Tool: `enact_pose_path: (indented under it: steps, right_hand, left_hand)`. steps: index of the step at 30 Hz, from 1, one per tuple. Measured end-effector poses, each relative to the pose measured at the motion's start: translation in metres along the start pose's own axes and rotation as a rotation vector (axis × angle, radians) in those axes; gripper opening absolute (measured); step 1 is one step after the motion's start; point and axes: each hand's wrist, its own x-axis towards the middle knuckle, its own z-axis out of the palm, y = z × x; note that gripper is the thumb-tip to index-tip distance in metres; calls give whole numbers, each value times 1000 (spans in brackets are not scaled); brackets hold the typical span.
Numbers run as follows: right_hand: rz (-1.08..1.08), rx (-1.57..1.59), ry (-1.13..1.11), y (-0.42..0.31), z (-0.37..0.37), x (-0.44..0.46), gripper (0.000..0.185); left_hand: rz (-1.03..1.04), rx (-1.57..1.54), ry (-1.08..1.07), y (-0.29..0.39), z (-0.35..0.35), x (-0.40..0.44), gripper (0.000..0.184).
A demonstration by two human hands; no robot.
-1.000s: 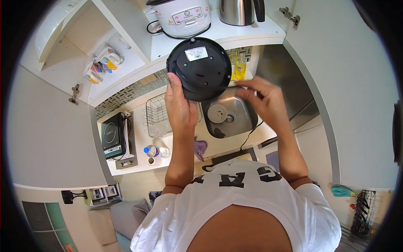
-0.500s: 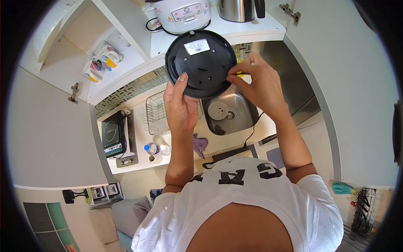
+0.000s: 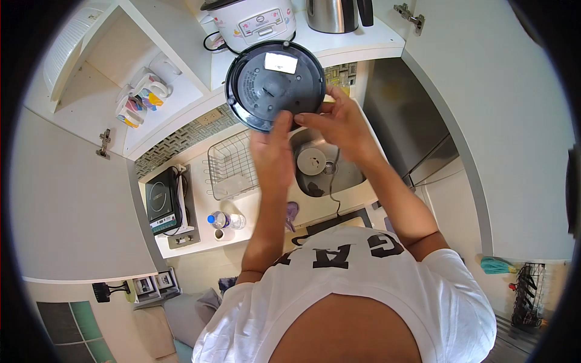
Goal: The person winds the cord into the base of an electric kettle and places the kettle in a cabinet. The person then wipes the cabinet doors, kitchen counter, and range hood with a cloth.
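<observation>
Both hands, left [image 3: 273, 154] and right [image 3: 345, 127], grip the lower rim of a black round base [image 3: 275, 91], some fingertips hidden behind it, above the sink [image 3: 345, 175], whose pale dish [image 3: 311, 161] holds unclear dark specks.

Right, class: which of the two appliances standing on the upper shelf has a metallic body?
The silver kettle, right of the cooker, whose white body shows flowers.

Dish rack [image 3: 233, 163] left of sink [image 3: 357, 174], cooker [image 3: 260, 27] left of kettle [image 3: 331, 17] on 1 shelf [image 3: 366, 45]
</observation>
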Motion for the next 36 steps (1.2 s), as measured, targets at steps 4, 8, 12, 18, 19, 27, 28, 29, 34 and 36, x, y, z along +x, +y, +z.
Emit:
enact_pose_path:
  steps: [4, 8, 12, 18, 19, 27, 28, 29, 34, 36]
  right_hand:
    - [125, -18, -22, 9, 6, -11, 69]
    - [138, -126, -55, 9, -2, -25, 72]
    - [-87, -218, -98, 3, -21, -26, 38]
    - [-537, -850, 27, -34, -31, -8, 36]
    - [-540, -848, 32, -33, -31, -5, 36]
    - [131, -99, -122, -27, -27, 3, 79]
    - [129, -99, -123, -23, -23, 2, 79]
    - [106, -37, -59, -18, -17, -1, 74]
    - [23, 100, 30, -6, -8, -7, 65]
    - [4, 53, 26, -2, -7, -9, 66]
  left_hand:
    - [-156, -110, 39, -15, -8, -5, 30]
    - [-53, 67, 50, 3, -10, 3, 21]
    - [-31, 161, 26, 13, -17, 4, 19]
    - [-74, 273, -89, 30, -4, -2, 23]
    - [-101, 279, -101, 35, -3, -2, 23]
    - [-236, 211, -204, 40, -32, 17, 20]
    - [-240, 88, -144, 35, -31, 16, 20]
    - [-241, 90, -145, 28, -26, 11, 20]
    - [-226, 58, -108, 21, -16, 2, 23]
    - [-257, 48, -119, 21, -18, 3, 24]
